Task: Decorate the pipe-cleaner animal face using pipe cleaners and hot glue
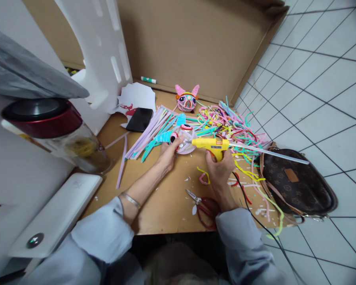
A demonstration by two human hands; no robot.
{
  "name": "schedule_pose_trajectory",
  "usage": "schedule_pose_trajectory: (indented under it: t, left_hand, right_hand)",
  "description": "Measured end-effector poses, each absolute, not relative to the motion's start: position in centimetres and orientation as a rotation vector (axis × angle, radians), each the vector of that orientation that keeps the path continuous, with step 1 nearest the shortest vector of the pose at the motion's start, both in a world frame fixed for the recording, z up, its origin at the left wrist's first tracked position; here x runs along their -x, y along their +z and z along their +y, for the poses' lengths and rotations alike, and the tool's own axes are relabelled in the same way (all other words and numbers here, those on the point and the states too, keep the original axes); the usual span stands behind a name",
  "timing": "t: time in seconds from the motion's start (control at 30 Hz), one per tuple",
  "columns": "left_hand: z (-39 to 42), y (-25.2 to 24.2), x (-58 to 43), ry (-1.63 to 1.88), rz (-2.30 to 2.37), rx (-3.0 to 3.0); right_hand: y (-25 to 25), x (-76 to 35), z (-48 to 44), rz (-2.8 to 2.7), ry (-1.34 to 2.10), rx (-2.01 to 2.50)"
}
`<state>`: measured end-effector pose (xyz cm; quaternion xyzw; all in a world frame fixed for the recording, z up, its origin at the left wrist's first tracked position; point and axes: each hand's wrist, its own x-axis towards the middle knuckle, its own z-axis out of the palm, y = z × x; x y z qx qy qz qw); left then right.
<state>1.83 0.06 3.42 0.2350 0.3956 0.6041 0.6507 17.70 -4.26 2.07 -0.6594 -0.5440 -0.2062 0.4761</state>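
- Far left: I find a grey cloth (32, 67) cut off by the frame. Behind the clear wall of the red-lidded jar (90, 148), the yellowish contents are too blurred for me to identify.
- Left of centre: a dark phone (140, 120) lies partly over torn white paper (139, 95).
- The left hand (167, 155) pinches the clear craft piece (187, 148), held above the table at mid-frame; I cannot see its lower fingers fully.
- Centre: brown tabletop (166, 206), littered with white scraps; loose pipe cleaners (145, 134); a brown panel (195, 47) stands behind.
- The right hand (221, 168) has its fingers wrapped round the yellow glue gun (209, 143). I cannot confirm nozzle contact or trigger position. Red-handled scissors (199, 200) lie near that forearm.
- Right: the black cord (249, 208) leaves the frame at the bottom. A patterned bag (299, 190) sits at the table edge, beside pale floor tiles (326, 87) with dark joints.
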Motion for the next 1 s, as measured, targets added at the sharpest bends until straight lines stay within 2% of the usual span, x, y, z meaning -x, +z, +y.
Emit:
schedule_pose_trajectory:
  t: [0.27, 1.0]
  left_hand:
    - [0.2, 3.3, -1.9, 1.398, 0.889, -0.546]
    - [0.2, 3.3, -1.9, 1.414, 0.909, -0.544]
  right_hand:
    - [1.3, -18.9, -4.2, -1.366, -0.514, 1.747]
    - [1.0, -19.4, -4.7, -1.383, -0.531, 1.782]
